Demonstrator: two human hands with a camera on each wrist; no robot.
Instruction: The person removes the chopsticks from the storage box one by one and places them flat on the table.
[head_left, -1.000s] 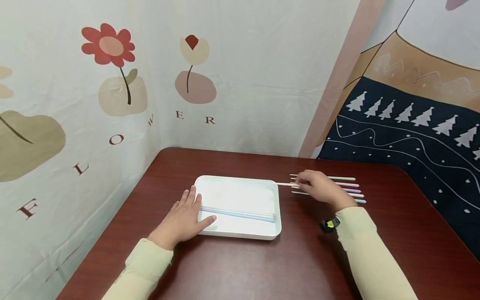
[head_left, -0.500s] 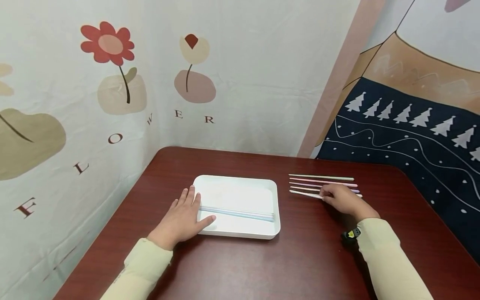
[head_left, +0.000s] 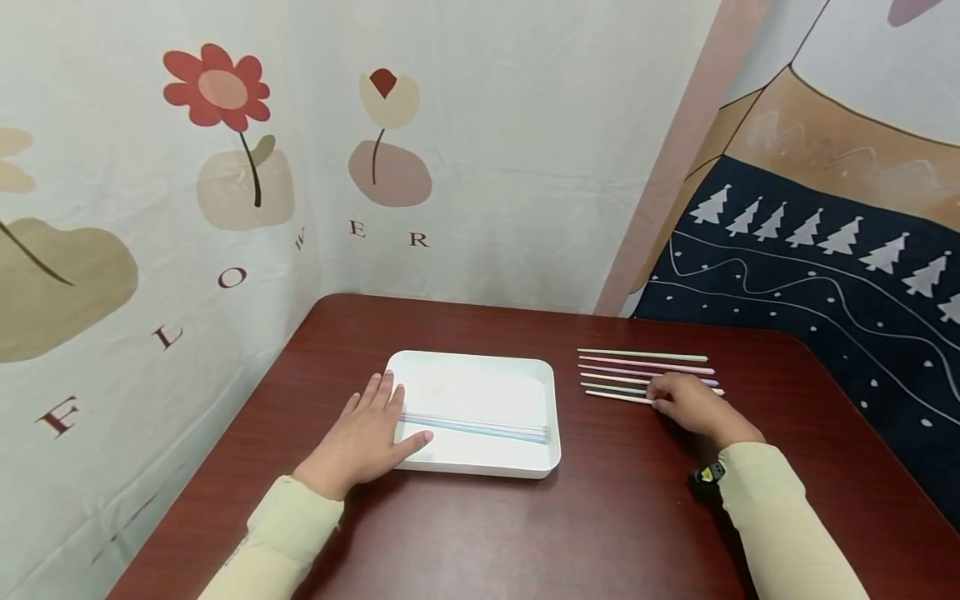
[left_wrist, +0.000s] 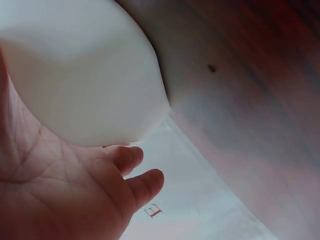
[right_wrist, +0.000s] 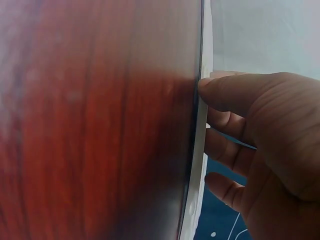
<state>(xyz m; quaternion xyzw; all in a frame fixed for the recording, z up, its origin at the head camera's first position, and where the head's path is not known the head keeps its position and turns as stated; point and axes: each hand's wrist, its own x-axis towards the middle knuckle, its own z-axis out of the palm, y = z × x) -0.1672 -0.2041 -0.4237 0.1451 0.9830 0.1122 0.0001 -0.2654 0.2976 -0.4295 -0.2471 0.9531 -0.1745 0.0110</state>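
Note:
My left hand (head_left: 360, 437) rests with fingers spread on the left rim of a white tray (head_left: 480, 383). In the left wrist view, the palm lies against the tray's rounded corner. Inside the tray, a few thin pale and light-blue chopsticks (head_left: 480, 427) lie side by side. To the tray's right my right hand (head_left: 693, 408) pinches a white chopstick (head_left: 618, 397), frontmost in a row of pastel chopsticks (head_left: 637, 362). The right wrist view has the thumb and fingertips on this pale chopstick (right_wrist: 199, 160); its thicker end is hidden in the head view.
The dark red wooden table (head_left: 540, 533) has rounded far corners. Behind and left of it hangs a white curtain (head_left: 517, 167) printed with flowers; a dark-blue cloth (head_left: 810, 283) with white trees hangs at the right.
My right hand has moved right from beside the tray to the row's thicker ends. The front chopstick now lies apart from its neighbour, closer to me. My left hand has stayed put.

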